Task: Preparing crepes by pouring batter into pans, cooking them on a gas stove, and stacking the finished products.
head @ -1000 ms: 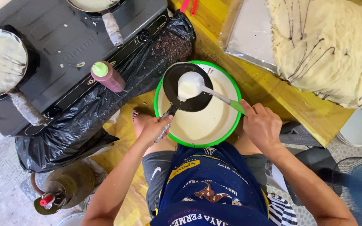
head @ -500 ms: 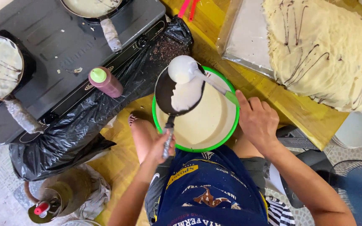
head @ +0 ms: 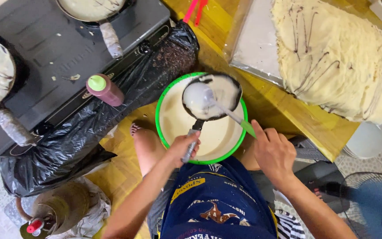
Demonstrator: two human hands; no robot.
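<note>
Gripping the wrapped handle of a small black frying pan (head: 213, 97), the left hand (head: 183, 148) holds it just above a green-rimmed round basin of pale batter (head: 200, 121), which sits at the near edge of the yellow wooden table (head: 288, 106). The right hand (head: 274, 152) pinches the green handle of a white ladle (head: 200, 98), its bowl resting inside the pan, which is partly coated with batter. Judged step: coating the pan. Next move likely calls for tilting the pan so excess drains into the basin. At the table's left end, a black gas stove (head: 54, 57) carries two batter-filled pans; a maroon squeeze bottle with green cap (head: 105, 89) stands at its front edge.
</note>
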